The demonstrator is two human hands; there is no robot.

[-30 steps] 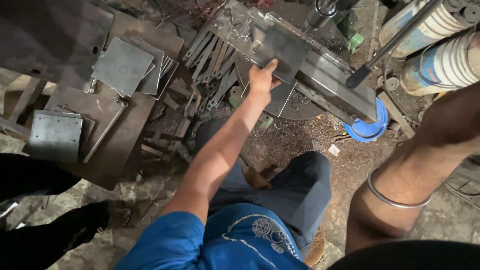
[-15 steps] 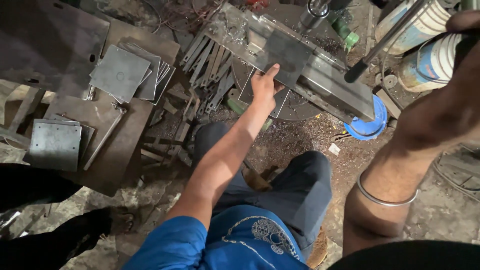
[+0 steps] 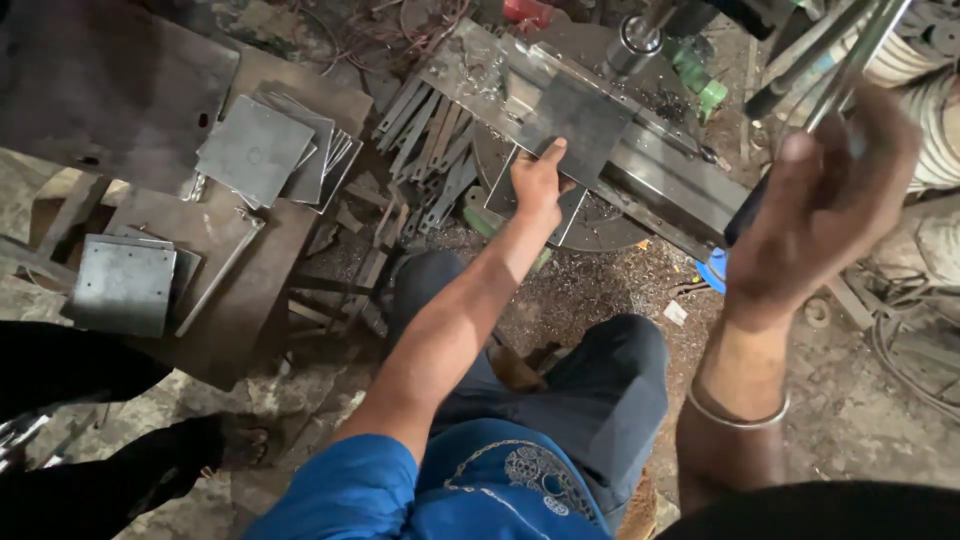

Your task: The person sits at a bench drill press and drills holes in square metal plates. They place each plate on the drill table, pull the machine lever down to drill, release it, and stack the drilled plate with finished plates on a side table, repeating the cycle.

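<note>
While both arms reach fwd over the drill bench, the scene reads thus:

Left hand (image 3: 538,180): arm stretched out, palm down on a dark square steel plate (image 3: 575,115); index finger extended along plate's near edge, other fingers curled loosely. Pressing flat, not pinching.

Plate: lies on the drill press table (image 3: 690,185), just below the chuck (image 3: 632,45), partly overlapping a long shiny steel strip that runs diag across the table.

Right hand (image 3: 825,200): raised, close to cam, blurred. Fingers wrapped round the feed lever (image 3: 800,85) of the press, thumb up; closed grip on the rod. Metal bangle (image 3: 737,410) on wrist.

Lever: several thin rods w/ dark handles, slanting up to the top right corner.

Under table: round base (image 3: 600,225), swarf and shavings scattered on floor, blue ring-shaped object (image 3: 712,270) near right forearm.

Flat bars (image 3: 432,150): bundle of narrow grey strips, left of the hand, lying fanned out.

Plate stack (image 3: 268,148): more square plates, heaped on a rusty sheet, well left of the press.

Single plate pile (image 3: 125,283): lighter grey, w/ small holes at corners, far left.

Green piece (image 3: 698,82): beside the chuck, right of it.

Body: blue shirt, dark trousers, seated or crouched facing the table.

Other person: dark-clad leg and sandalled foot (image 3: 235,445) at lower left, apart from the work.
</note>
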